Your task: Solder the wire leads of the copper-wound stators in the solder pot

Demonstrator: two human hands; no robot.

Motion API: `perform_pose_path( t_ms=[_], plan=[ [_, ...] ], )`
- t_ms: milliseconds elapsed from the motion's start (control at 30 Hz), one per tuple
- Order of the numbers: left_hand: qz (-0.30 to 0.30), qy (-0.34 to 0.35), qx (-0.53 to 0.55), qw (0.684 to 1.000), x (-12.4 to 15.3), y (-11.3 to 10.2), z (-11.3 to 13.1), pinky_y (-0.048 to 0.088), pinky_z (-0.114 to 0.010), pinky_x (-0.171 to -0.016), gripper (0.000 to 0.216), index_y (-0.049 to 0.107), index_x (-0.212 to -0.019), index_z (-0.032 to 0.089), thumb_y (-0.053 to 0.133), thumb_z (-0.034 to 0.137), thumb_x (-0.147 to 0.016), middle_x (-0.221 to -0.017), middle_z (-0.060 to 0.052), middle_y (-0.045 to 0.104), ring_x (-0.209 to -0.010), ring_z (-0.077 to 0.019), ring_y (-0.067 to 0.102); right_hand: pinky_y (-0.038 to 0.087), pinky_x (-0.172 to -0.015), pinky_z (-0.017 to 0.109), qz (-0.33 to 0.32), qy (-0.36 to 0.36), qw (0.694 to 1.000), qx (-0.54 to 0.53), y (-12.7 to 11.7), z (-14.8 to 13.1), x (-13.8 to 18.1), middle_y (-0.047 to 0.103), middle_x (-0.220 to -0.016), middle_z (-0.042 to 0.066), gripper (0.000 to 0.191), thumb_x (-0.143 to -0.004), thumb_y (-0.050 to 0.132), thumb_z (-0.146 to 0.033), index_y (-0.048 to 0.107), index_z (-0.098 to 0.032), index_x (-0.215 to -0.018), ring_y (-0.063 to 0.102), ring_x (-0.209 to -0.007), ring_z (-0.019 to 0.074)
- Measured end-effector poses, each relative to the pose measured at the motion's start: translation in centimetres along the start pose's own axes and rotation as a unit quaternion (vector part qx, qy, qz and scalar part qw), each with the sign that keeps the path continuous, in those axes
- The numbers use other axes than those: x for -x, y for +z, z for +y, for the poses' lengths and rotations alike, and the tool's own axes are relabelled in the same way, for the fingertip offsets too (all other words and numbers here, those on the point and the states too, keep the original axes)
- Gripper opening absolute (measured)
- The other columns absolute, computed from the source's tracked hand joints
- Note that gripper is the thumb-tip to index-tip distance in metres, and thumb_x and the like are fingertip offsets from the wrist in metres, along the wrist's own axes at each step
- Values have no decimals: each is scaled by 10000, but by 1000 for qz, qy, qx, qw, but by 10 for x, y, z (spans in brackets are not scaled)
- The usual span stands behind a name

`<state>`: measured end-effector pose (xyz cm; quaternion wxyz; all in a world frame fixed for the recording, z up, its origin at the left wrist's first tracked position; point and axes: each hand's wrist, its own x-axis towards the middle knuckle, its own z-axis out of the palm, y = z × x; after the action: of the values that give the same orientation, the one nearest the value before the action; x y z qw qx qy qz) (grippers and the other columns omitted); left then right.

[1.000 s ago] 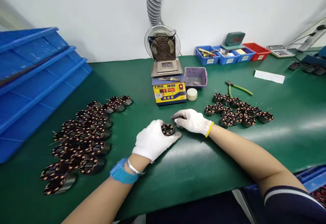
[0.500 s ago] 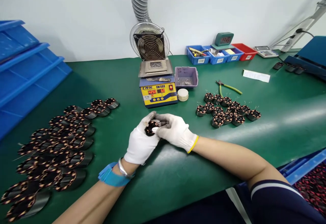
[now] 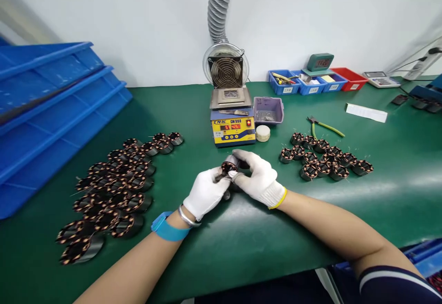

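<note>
Both gloved hands meet around one motor stator, a steel ring with copper windings, held above the green table in front of the solder pot. My right hand wraps its far and right side, thumb on the near rim. At the stator's lower left, my left hand has its fingers pinched against the edge; the fingertips are partly hidden. To the left lie rows of stators. A smaller group of stators, thin wire ends sticking up, stands on the right.
The yellow and blue solder pot has a fan behind it. Beside it are a purple bin and a round white tin. Green-handled cutters lie at right. Blue crates stack at left; small parts bins line the wall.
The view has swung left, so the scene sits further right. The stator has been turned in my hands, and my left fingers have shifted from around it to its lower left edge.
</note>
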<state>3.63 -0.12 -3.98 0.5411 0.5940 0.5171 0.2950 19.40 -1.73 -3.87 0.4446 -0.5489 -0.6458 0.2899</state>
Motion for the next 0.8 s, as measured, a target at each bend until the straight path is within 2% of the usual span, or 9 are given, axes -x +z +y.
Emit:
perform_pose_path(
  t_ms=[100, 233, 267, 333, 400, 500, 600, 700, 800],
  plan=[
    [-72, -9, 40, 997, 3, -12, 8, 427, -212, -418, 256, 580, -733, 146, 625, 397, -754, -575, -20, 644, -422, -110, 544, 542, -922, 324, -6, 19, 999, -45, 0, 2, -3, 667, -1165, 41, 495, -755, 661, -277, 602, -212, -1242, 648, -1023, 188],
    [-171, -26, 83, 981, 12, -45, 17, 380, -221, -393, 236, 585, -719, 143, 626, 370, -770, -470, -17, 603, -353, -109, 477, 570, -867, 311, -11, 46, 993, -107, 3, 7, -8, 683, -1116, 48, 478, -744, 683, -275, 613, -191, -1210, 671, -948, 177],
    [-177, -13, 106, 978, 13, -54, 19, 366, -224, -393, 241, 578, -699, 147, 629, 371, -774, -424, -3, 565, -334, -104, 445, 575, -853, 303, -8, 52, 991, -120, 3, 8, -9, 687, -1103, 43, 466, -743, 685, -265, 617, -196, -1199, 675, -935, 172],
    [-128, 39, 156, 979, 14, -64, 22, 348, -233, -401, 294, 568, -688, 158, 593, 425, -809, -389, 13, 509, -331, -101, 409, 579, -837, 287, -5, 61, 989, -137, 4, 7, -10, 689, -1093, 35, 456, -744, 685, -250, 616, -205, -1192, 676, -931, 164],
    [-43, 94, 154, 983, 12, -63, 21, 378, -249, -433, 366, 593, -776, 162, 528, 516, -840, -505, -13, 580, -413, -124, 485, 577, -843, 285, -4, 68, 988, -137, 3, 4, -10, 685, -1100, 35, 470, -743, 686, -253, 609, -204, -1204, 674, -940, 164],
    [23, 105, -7, 994, 9, -42, 18, 440, -261, -525, 356, 621, -864, 164, 581, 513, -803, -732, -42, 660, -601, -153, 578, 569, -864, 299, -12, 62, 992, -105, 2, -1, -7, 680, -1113, 35, 487, -737, 686, -267, 609, -211, -1215, 669, -945, 170],
    [71, 96, -117, 986, 12, -26, 20, 437, -250, -561, 196, 611, -719, 173, 611, 356, -789, -643, -2, 611, -591, -129, 537, 565, -869, 304, -29, 55, 994, -87, 1, -4, -4, 674, -1126, 35, 498, -734, 681, -271, 611, -219, -1224, 667, -940, 171],
    [112, 109, -11, 988, 18, -33, 24, 389, -244, -468, 170, 574, -664, 178, 568, 281, -799, -560, 19, 557, -485, -110, 478, 565, -863, 303, -29, 51, 996, -68, 1, -4, -3, 673, -1125, 27, 498, -737, 684, -297, 615, -241, -1227, 665, -936, 172],
    [192, 163, 137, 958, 18, -47, 23, 341, -236, -412, 174, 527, -666, 189, 526, 278, -816, -572, 28, 542, -459, -108, 466, 568, -844, 300, -22, 63, 996, -61, 1, -4, -2, 679, -1106, 14, 487, -734, 689, -312, 624, -263, -1214, 668, -900, 166]
  ],
)
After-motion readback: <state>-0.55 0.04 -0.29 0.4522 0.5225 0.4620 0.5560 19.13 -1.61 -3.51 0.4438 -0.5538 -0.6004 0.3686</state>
